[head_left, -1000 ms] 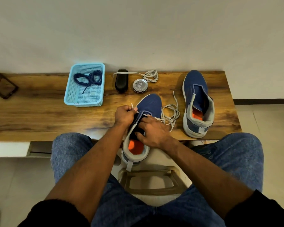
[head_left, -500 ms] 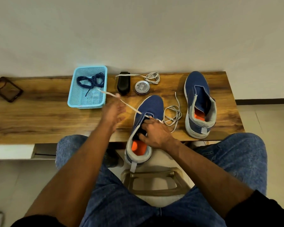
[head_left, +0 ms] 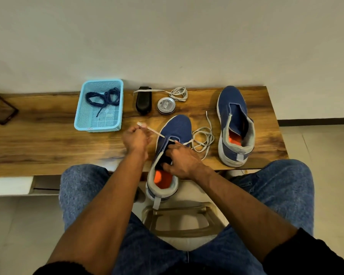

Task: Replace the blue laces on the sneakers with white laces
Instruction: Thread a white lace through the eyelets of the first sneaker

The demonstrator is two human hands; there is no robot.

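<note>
The left hand [head_left: 135, 138], which half a second ago was flung out toward the basket [head_left: 99, 106] with the white lace [head_left: 155, 132] drawn long, now sits closer to the near sneaker [head_left: 172, 139], pinching the lace's tip end, the strand shorter.

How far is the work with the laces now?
Done: the blue laces lie in the basket, and both sneakers are stripped of them. In hand: the left hand pulls a white lace through the near sneaker, steadied by the right hand. Left: the rest of this lacing, then the far sneaker with the spare lace.
</note>
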